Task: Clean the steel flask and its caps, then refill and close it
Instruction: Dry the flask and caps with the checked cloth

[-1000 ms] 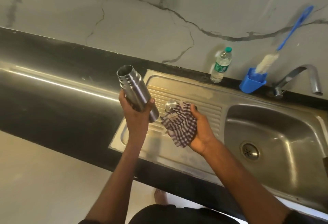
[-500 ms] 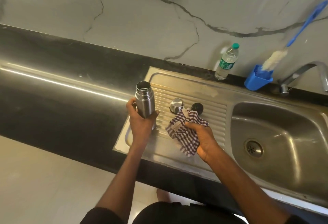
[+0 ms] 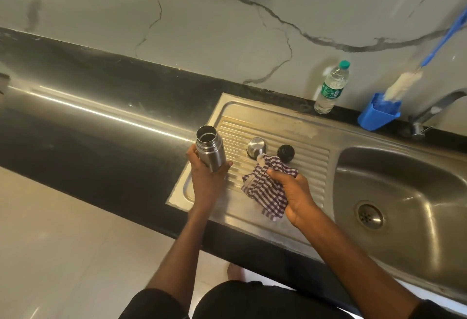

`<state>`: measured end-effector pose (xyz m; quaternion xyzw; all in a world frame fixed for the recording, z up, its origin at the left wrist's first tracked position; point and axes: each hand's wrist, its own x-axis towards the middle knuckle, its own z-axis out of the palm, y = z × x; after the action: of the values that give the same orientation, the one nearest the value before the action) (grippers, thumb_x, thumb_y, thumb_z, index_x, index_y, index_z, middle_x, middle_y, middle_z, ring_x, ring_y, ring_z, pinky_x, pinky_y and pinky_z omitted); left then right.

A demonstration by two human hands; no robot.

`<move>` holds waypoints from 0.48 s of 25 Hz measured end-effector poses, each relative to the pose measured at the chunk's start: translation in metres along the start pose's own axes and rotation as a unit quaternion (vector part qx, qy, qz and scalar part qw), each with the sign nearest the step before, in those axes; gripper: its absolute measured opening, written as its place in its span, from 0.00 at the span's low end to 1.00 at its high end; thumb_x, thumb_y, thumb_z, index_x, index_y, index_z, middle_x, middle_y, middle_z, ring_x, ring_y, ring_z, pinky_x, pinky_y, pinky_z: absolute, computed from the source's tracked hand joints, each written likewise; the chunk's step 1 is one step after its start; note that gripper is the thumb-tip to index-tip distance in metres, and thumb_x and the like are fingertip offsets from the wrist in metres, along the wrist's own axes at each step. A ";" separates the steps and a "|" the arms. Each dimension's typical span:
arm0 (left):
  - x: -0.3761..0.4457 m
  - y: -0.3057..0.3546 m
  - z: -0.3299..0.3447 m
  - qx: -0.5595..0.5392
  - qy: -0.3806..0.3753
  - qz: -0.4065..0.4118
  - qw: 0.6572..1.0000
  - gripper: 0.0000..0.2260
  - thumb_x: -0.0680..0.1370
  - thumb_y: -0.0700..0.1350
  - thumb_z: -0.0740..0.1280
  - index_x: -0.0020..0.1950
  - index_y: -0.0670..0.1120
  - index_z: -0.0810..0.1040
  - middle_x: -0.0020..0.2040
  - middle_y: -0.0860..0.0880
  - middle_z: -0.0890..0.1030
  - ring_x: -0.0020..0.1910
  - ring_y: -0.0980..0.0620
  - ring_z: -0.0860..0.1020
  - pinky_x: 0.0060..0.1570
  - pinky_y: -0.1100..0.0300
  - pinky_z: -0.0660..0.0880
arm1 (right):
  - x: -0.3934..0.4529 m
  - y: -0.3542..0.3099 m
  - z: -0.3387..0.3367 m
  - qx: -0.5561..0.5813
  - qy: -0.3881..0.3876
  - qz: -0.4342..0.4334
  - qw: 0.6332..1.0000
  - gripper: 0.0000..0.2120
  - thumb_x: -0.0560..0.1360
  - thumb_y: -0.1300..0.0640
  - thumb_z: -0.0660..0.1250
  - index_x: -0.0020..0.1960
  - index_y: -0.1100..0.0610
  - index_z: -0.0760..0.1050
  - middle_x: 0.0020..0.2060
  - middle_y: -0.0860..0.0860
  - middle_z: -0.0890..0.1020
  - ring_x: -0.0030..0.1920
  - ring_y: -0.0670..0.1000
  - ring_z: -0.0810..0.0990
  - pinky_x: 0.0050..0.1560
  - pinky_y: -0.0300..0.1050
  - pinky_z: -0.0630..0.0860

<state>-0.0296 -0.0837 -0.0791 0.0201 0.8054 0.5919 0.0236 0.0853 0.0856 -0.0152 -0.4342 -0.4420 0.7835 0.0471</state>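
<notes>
Behind the drainboard (image 3: 298, 129), plastic bottle (image 3: 332, 87), blue brush holder (image 3: 377, 114), tap (image 3: 434, 108)

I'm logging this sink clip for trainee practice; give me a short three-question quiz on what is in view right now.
1. True or false: the steel flask has a cap screwed on.
2. Which hand grips the checked cloth? A) left hand B) right hand C) neither
3. Fill in: the steel cap and the black cap sit on the ribbed ______, left of the sink basin.

Key: 1 false, its mouth is open; 2 B, while the left hand holds the flask; 3 drainboard.
</notes>
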 end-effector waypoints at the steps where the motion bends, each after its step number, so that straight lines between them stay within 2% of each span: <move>1: -0.001 0.000 0.001 0.007 0.002 -0.002 1.000 0.44 0.70 0.41 0.83 0.77 0.50 0.59 0.63 0.59 0.76 0.55 0.68 0.78 0.50 0.73 0.72 | 0.001 -0.001 -0.003 0.000 -0.001 -0.002 1.000 0.15 0.74 0.63 0.77 0.59 0.63 0.80 0.46 0.59 0.88 0.45 0.59 0.89 0.37 0.48 0.84; 4: -0.002 0.002 0.004 0.020 0.012 -0.007 1.000 0.42 0.70 0.40 0.83 0.76 0.47 0.62 0.57 0.64 0.75 0.51 0.70 0.78 0.45 0.77 0.72 | 0.001 -0.006 -0.015 0.025 -0.008 0.010 1.000 0.18 0.71 0.62 0.79 0.59 0.64 0.81 0.48 0.60 0.88 0.46 0.59 0.89 0.39 0.49 0.85; 6: -0.004 0.004 0.005 0.030 0.025 -0.009 0.999 0.41 0.69 0.40 0.83 0.76 0.46 0.63 0.57 0.64 0.75 0.52 0.66 0.78 0.46 0.78 0.71 | 0.002 -0.011 -0.024 0.033 -0.020 0.017 0.999 0.19 0.70 0.61 0.80 0.59 0.64 0.81 0.48 0.60 0.88 0.48 0.59 0.88 0.43 0.51 0.85; 9: -0.007 0.006 0.002 0.038 0.025 -0.013 0.999 0.42 0.69 0.42 0.84 0.77 0.47 0.64 0.61 0.57 0.77 0.56 0.58 0.78 0.55 0.69 0.72 | 0.003 -0.017 -0.032 0.042 -0.041 0.012 0.998 0.21 0.70 0.60 0.80 0.60 0.65 0.82 0.51 0.61 0.88 0.52 0.62 0.88 0.52 0.57 0.85; 12: -0.014 0.010 -0.001 0.049 0.028 -0.026 0.998 0.43 0.70 0.46 0.84 0.78 0.48 0.63 0.68 0.53 0.75 0.63 0.53 0.76 0.62 0.59 0.73 | 0.000 -0.025 -0.033 0.073 -0.091 0.023 0.993 0.22 0.71 0.59 0.78 0.63 0.64 0.81 0.55 0.62 0.86 0.54 0.63 0.87 0.56 0.60 0.84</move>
<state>-0.0156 -0.0821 -0.0696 -0.0165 0.8339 0.5514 0.0157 0.1011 0.1224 -0.0049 -0.3668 -0.3760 0.8507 0.0204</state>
